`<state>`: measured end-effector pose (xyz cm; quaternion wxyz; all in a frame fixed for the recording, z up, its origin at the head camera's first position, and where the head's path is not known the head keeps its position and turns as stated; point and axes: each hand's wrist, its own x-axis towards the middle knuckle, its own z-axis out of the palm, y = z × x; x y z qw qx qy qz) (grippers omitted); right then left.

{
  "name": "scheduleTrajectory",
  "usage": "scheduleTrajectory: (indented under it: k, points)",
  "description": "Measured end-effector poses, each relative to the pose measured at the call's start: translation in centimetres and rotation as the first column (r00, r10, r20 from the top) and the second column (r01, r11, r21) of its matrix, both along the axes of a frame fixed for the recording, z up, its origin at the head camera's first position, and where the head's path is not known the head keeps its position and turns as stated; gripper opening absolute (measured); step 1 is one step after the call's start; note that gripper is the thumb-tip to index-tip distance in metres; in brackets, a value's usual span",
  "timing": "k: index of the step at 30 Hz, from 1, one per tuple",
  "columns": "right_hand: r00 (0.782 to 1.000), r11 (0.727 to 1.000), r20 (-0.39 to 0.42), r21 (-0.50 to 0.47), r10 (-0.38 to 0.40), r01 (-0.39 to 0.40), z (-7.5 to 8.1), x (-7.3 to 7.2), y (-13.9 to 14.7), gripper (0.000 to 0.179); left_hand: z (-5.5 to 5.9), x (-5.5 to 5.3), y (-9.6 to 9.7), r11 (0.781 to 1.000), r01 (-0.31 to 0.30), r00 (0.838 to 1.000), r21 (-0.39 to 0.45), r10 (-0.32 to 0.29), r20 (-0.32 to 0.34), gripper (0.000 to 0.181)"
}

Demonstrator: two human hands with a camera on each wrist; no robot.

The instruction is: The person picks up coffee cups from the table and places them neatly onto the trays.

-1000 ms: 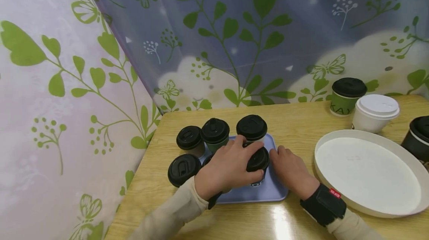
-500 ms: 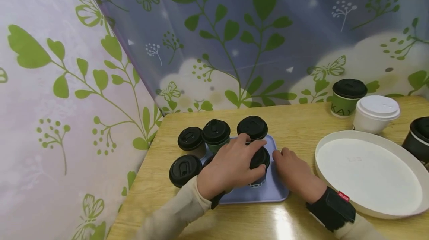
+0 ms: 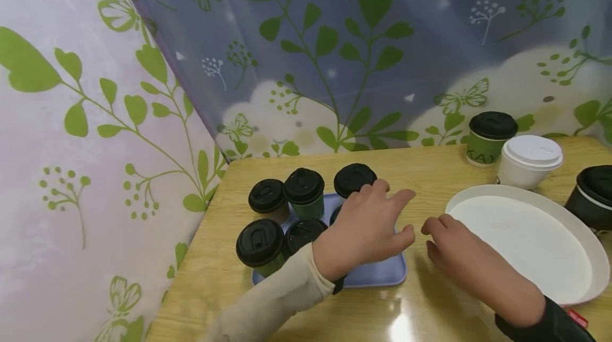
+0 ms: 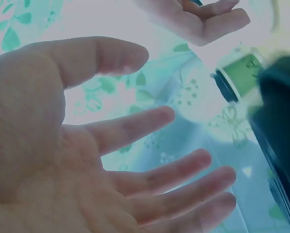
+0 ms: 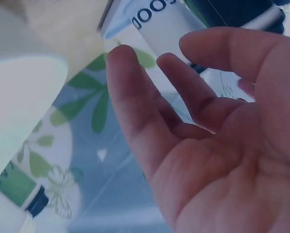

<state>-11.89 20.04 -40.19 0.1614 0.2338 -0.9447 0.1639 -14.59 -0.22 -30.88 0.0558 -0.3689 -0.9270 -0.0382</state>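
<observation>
My left hand (image 3: pixel 365 228) hovers over the right part of a purple tray (image 3: pixel 377 275), fingers spread and holding nothing; the left wrist view shows its bare palm. Beneath it a black-lidded paper cup is mostly hidden. Around it on the tray stand a back-right cup (image 3: pixel 354 179), a green cup (image 3: pixel 306 193), a brown cup (image 3: pixel 268 197), a front-left cup (image 3: pixel 260 244) and a front-middle cup (image 3: pixel 304 231), all with black lids. My right hand (image 3: pixel 461 249), loosely bent and holding nothing, is between this tray and a round white tray (image 3: pixel 521 246). A lettered cup (image 5: pixel 154 19) shows past its fingers.
Behind the round tray, a green cup with a black lid (image 3: pixel 487 143) and a white-lidded cup (image 3: pixel 528 164) stand on the wooden table. A black cup (image 3: pixel 590 201) is at the right. Patterned cloth (image 3: pixel 287 66) hangs behind the table.
My left hand has let go of the black-lidded cup at the tray's right and moved right, its fingers spreading. My right hand has left the purple tray's edge toward the round tray.
</observation>
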Motion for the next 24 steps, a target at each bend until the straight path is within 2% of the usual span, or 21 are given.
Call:
scheduleTrajectory:
  k: [2, 6, 8, 15, 20, 24]
  points:
    - [1.0, 1.0, 0.012, -0.018, -0.016, 0.016, 0.3, 0.9, 0.8, 0.024, 0.0, 0.1, 1.2, 1.0, 0.014, 0.999, -0.009, -0.014, -0.031, 0.046]
    - [0.998, 0.998, -0.035, -0.039, -0.046, 0.044, 0.8, 2.6, 2.5, 0.029, -0.2, 0.0, 3.6, 1.0, 0.022, 0.999, -0.011, -0.023, -0.048, 0.043]
    - [0.996, 0.997, -0.055, -0.037, -0.069, 0.067, 0.9, 3.4, 3.3, 0.03, -0.5, -0.3, 4.7, 1.0, 0.01, 1.0, -0.021, -0.01, -0.029, 0.041]
    - [0.98, 0.984, 0.1, 0.054, -0.173, 0.168, 1.2, 5.2, 5.6, 0.025, -1.8, -1.9, 7.8, 0.997, -0.053, 0.995, -0.052, 0.057, 0.085, 0.038]
    - [0.979, 0.977, 0.032, 0.068, -0.203, 0.2, 0.7, 5.9, 7.2, 0.029, -3.3, -3.1, 9.8, 0.995, -0.078, 0.986, -0.065, 0.086, 0.141, 0.036]
    - [0.969, 0.969, -0.011, 0.031, -0.246, 0.247, 0.3, 6.5, 8.4, 0.026, -4.5, -4.0, 10.9, 0.993, -0.106, 0.978, -0.051, 0.114, 0.176, 0.035]
